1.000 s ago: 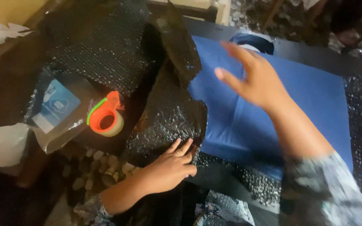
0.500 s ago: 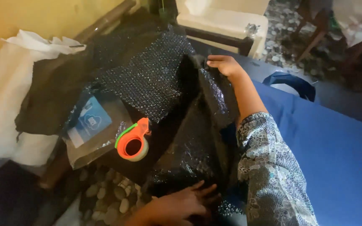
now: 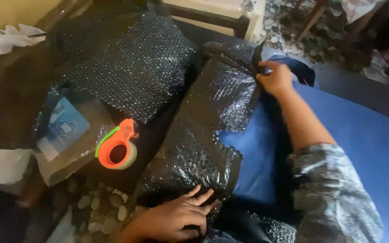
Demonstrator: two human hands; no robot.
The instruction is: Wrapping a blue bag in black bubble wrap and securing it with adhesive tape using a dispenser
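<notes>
Obs., single moment, standing beside the person.

Blue panel [image 3: 356, 148]: large, flat, fills the right half of the scene; its left part is covered by wrap.

Black bubble wrap sheet [image 3: 203, 135]: draped over the panel's left edge, running from near to far through the middle. Surface shiny, crinkled. A second heap of the same black wrap [image 3: 136, 67] lies to the far left, just beside the sheet.

Right hand [image 3: 275, 78]: far centre, fingers closed in a pinch on the far edge of the sheet, lifting that corner off the panel. Patterned grey sleeve [image 3: 334, 198] covers the upper forearm.

Left hand [image 3: 176, 218]: near centre, palm down, fingers spread apart and pressed flat on the near end of the sheet. Not clasping, only pinning.

Flat packet, brown with a light blue card [image 3: 64, 128]: left, well apart from both hands.

Tape dispenser, orange with a green strip [image 3: 115, 146]: left of the sheet, beside the packet, untouched.

Pebbles [image 3: 100, 207]: floor, near left.
</notes>
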